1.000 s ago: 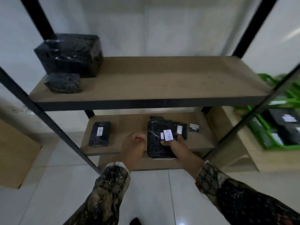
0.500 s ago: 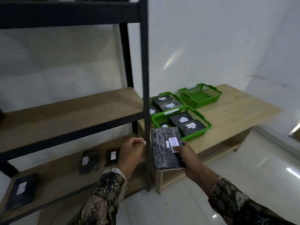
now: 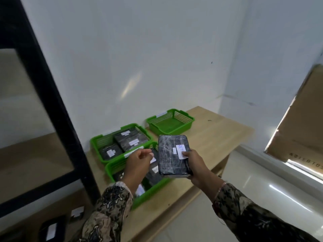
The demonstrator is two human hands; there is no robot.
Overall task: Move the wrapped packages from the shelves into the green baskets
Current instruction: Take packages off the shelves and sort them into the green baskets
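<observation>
- The wrapped package [image 3: 173, 156], black film with a white label partly readable as "RE…", is held in the air above the bench [image 3: 218, 135], over the right edge of the nearest green basket [image 3: 150, 191].
- The right hand [image 3: 194, 165] carries it from the lower right: thumb pressed on the label, the other fingers wrapped under the near edge, mostly hidden.
- The left hand [image 3: 138, 163] holds nothing; its fingers are loosely curled, thumb and forefinger close together, just beside the package's left edge and above the nearest basket.
- The step in hand looks like the carry from shelf to basket, close to the drop.
- Three baskets stand on the bench: the nearest and the middle basket [image 3: 99, 145] already hold labelled packages; the far basket [image 3: 187, 123] looks empty.
- The next move probably calls for choosing a basket, perhaps by label, then lowering the package flat and releasing it.
- More packages lie on the lower shelf [image 3: 22, 222] at bottom left, so work remains.
</observation>
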